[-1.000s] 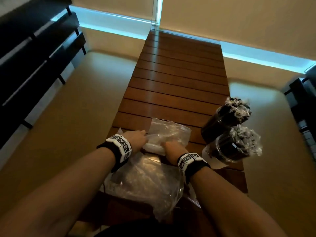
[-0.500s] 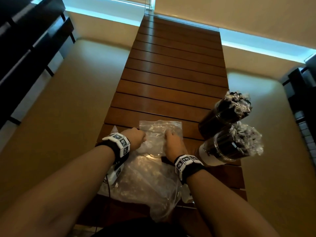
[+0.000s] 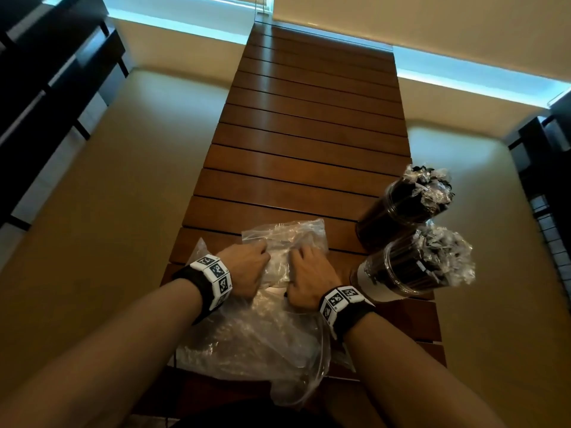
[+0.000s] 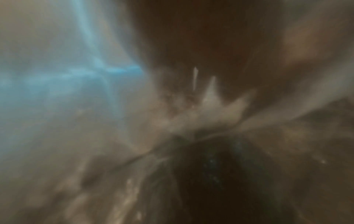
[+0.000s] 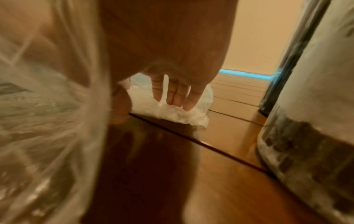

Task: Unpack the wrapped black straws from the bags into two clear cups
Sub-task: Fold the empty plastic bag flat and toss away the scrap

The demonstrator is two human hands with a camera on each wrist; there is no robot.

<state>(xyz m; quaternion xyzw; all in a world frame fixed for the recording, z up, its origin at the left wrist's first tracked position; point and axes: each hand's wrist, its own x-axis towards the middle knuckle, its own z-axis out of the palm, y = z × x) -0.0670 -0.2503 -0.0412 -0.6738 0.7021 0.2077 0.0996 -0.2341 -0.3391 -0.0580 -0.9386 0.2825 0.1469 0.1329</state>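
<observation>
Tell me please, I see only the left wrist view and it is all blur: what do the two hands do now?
Observer: The left hand grips the small clear bag with curled fingers.
Operator: And the right one?
Observer: The right hand presses the same bag with straight fingers.
Operator: Do the cups hold anything?
Observer: The far clear cup and the near clear cup are packed with wrapped black straws.

Left wrist view blurred; left hand [image 3: 247,270] fingertips hidden
</observation>
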